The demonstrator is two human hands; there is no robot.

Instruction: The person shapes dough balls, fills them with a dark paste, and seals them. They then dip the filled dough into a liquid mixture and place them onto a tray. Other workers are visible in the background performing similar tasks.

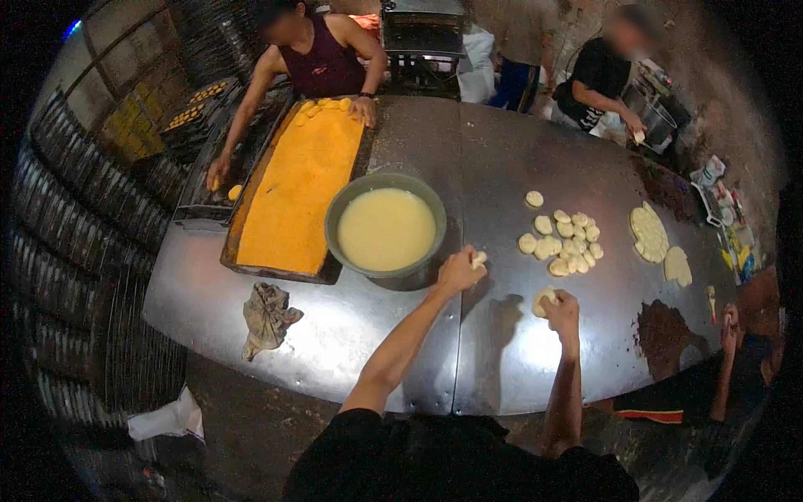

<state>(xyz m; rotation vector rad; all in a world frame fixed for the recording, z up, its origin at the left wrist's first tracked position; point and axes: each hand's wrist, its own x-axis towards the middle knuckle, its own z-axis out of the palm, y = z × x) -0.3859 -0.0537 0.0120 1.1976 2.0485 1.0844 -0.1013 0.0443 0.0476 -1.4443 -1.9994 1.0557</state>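
My left hand (459, 272) grips a small piece of pale dough (478, 260) just right of a round basin (330, 241). The basin holds a pale yellow liquid (387, 228). My right hand (563, 314) has its fingers closed on another dough piece (542, 302) over the metal tabletop (502, 370). Beyond that hand lies a loose cluster of filled or flattened dough rounds (572, 245), with a single round (534, 199) apart from them at the far side. Fingers partly cover both held pieces, so their full shape is hidden.
Left of the basin, a long tray (229, 258) holds orange crumbs (288, 201); a person (332, 56) works over it. A crumpled cloth (268, 320) lies nearer. Rightward are larger dough slabs (649, 232), a brush (711, 304), dark powder (662, 336) and another person's hand (729, 326).
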